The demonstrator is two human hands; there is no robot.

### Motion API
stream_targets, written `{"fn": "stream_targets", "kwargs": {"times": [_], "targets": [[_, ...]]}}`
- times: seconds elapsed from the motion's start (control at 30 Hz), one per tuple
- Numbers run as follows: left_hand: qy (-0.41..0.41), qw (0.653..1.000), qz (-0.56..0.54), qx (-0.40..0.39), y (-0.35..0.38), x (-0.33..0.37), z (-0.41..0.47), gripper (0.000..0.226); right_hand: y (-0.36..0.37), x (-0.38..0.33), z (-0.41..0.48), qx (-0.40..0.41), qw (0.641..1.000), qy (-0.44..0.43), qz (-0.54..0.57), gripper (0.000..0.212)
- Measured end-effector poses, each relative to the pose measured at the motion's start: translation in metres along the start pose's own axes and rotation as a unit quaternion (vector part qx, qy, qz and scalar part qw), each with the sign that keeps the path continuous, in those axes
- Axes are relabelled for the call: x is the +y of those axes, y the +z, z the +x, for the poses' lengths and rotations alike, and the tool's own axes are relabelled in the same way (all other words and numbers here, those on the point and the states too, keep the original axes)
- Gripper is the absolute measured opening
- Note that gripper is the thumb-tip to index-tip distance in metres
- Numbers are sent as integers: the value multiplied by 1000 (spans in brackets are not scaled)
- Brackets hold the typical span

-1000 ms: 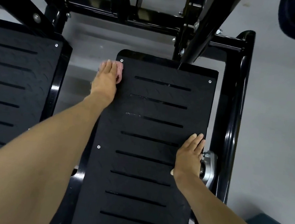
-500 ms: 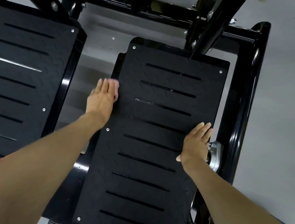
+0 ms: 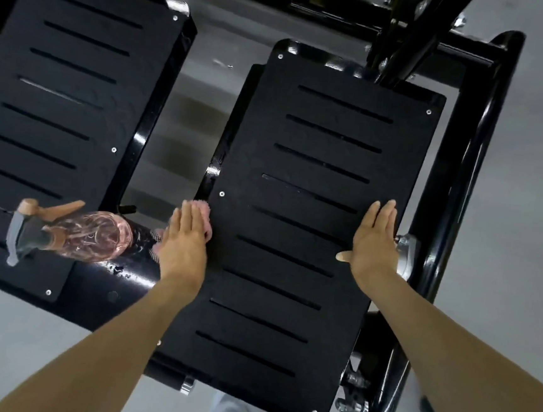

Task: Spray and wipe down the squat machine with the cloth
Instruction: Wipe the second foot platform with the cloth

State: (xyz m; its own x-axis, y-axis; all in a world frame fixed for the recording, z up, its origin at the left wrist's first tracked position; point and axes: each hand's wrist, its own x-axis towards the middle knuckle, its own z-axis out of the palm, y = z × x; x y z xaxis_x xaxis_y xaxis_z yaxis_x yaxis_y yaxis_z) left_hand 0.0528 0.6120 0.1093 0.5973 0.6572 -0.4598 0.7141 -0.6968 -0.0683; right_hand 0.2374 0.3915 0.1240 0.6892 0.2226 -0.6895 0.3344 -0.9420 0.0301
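Grey floor [image 3: 530, 162] noted under and around squat machine [image 3: 462, 189]. Two black slotted foot plates are set side by side. The right-hand plate [image 3: 316, 163] is under work; the left-hand plate [image 3: 60, 88] is touched by neither hand.

Pink cloth [image 3: 202, 211] is pressed flat at left edge of right-hand plate, approx. mid-length, by left hand [image 3: 183, 244]. Fingers are straight and together, nothing gripped; cloth is only pinned beneath them, its edge showing past the fingertips. Right hand [image 3: 375, 244] is laid flat near the plate's right edge, fingers straight, thumb out, nothing held; judged to be bracing.

Spray bottle [image 3: 87, 235] is lying on its side just left of left hand, trigger end pointed away from it.

Key relation: plate's long axis runs away from the person, slots across it. Cloth sits at left margin, so bulk of surface lies to its right, btwn the two hands. Next stroke is judged to go rightward or along that axis, w/ left hand nearer, being on the cloth. Wetness of plate cannot be told.
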Motion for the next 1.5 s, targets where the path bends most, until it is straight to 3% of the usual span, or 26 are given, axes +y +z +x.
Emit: {"fn": "stream_targets", "kwargs": {"times": [0.13, 0.23, 0.37, 0.6, 0.67, 0.77, 0.9, 1.03, 1.13, 1.27, 1.37, 1.43, 1.5], "targets": [[23, 999, 25, 16, -12, 15, 21, 65, 21, 2, -30, 48, 995, -81, -37, 79], [31, 999, 14, 33, -17, 27, 34, 65, 39, -5, -52, 41, 991, -121, -39, 68], [38, 998, 14, 47, 4, 4, 7, 67, 63, -28, -79, 18, 982, -172, -73, 71], [57, 992, 105, -35, 47, -63, -99, 91, 88, -75, -114, -5, 976, -205, -72, 80], [67, 990, 119, -35, 42, -67, -103, 87, 93, -83, -120, -3, 973, -220, -76, 80], [90, 988, 125, -18, 35, -60, -89, 76, 101, -88, -129, -3, 967, -236, -91, 81], [76, 994, 84, 5, 41, -51, -78, 78, 108, -77, -140, -11, 964, -241, -114, 84], [79, 995, 63, 3, 67, -83, -114, 78, 119, -71, -155, -13, 957, -255, -134, 85], [63, 996, 20, 66, 93, -107, -152, 69, 126, -67, -165, -23, 955, -258, -147, 84], [65, 997, 43, -13, 99, -115, -197, 73, 138, -69, -181, -38, 958, -250, -137, 83], [116, 991, 41, -50, 99, -115, -212, 78, 145, -68, -192, -44, 958, -245, -142, 79], [161, 985, 46, -29, 96, -123, -218, 68, 147, -66, -199, -50, 958, -243, -143, 76], [197, 980, 7, 32, 89, -129, -223, 40, 149, -62, -204, -59, 958, -241, -142, 74]]}}
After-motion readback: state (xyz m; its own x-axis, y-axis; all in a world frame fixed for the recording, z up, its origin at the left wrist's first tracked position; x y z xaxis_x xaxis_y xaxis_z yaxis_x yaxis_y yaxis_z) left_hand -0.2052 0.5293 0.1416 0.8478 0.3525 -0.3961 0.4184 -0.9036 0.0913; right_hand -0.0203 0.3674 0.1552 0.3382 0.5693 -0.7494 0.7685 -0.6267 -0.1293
